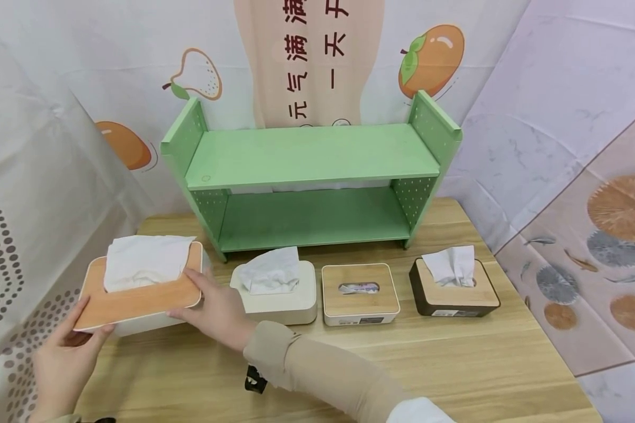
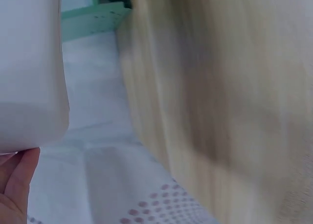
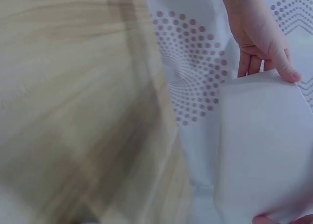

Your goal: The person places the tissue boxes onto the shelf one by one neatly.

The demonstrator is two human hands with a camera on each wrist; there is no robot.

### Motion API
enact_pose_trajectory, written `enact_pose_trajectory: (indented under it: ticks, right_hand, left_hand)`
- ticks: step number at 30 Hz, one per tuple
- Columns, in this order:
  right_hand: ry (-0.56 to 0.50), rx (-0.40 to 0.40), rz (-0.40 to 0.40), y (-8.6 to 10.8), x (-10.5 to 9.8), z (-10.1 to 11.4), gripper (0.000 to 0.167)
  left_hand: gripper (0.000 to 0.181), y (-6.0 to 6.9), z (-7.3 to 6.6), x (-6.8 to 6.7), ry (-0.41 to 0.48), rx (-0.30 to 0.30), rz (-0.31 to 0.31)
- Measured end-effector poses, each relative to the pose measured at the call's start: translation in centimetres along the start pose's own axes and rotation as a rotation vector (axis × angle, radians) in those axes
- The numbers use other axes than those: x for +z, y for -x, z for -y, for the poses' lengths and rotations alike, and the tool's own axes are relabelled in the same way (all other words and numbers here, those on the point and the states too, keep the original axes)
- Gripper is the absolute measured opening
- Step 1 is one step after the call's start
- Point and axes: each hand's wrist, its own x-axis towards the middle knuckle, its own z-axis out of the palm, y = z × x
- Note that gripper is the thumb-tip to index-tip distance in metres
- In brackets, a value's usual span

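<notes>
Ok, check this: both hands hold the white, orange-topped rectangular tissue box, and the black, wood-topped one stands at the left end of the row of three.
The end is wrong: the head view shows the black, wood-topped tissue box at the right end. The left hand and right hand do hold the white, orange-topped box.

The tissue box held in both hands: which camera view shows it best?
The head view: it shows the tissue box with its orange top and protruding tissue. Left wrist shows only a cut-off white part; right wrist, plain white surface.
</notes>
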Motion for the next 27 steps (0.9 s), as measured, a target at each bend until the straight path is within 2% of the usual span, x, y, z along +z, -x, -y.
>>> enact_pose_trajectory:
  ticks: [4, 10, 15, 18, 22, 25, 27]
  right_hand:
    - [0.042, -0.06, -0.051, -0.1, -1.6, 0.0, 0.07]
    - [0.043, -0.112, -0.093, -0.1, -3.8, -0.2, 0.071]
    - [0.06, -0.149, -0.167, 0.1, -5.6, -0.5, 0.072]
    - [0.069, -0.156, -0.204, 0.3, -6.6, -0.8, 0.073]
    - [0.069, -0.161, -0.242, 0.6, -7.9, -1.1, 0.073]
    - [0.023, -0.159, -0.262, 0.9, -8.9, -1.5, 0.07]
    - [0.003, -0.151, -0.279, 1.0, -9.6, -1.8, 0.069]
  left_hand:
    - [0.066, 0.1, -1.4, 0.2, 0.037, -0.005, -0.02]
    - [0.067, 0.3, -3.3, 0.8, 0.114, 0.098, -0.052]
    - [0.068, 0.7, -4.6, 1.6, 0.153, 0.187, -0.057]
    - [0.068, 1.0, -5.5, 2.0, 0.15, 0.249, -0.06]
    - [0.068, 1.2, -6.8, 2.6, 0.158, 0.281, -0.048]
    - [0.069, 1.3, -7.9, 3.2, 0.181, 0.314, -0.042]
    - [0.068, 1.3, -8.8, 3.8, 0.204, 0.36, -0.044]
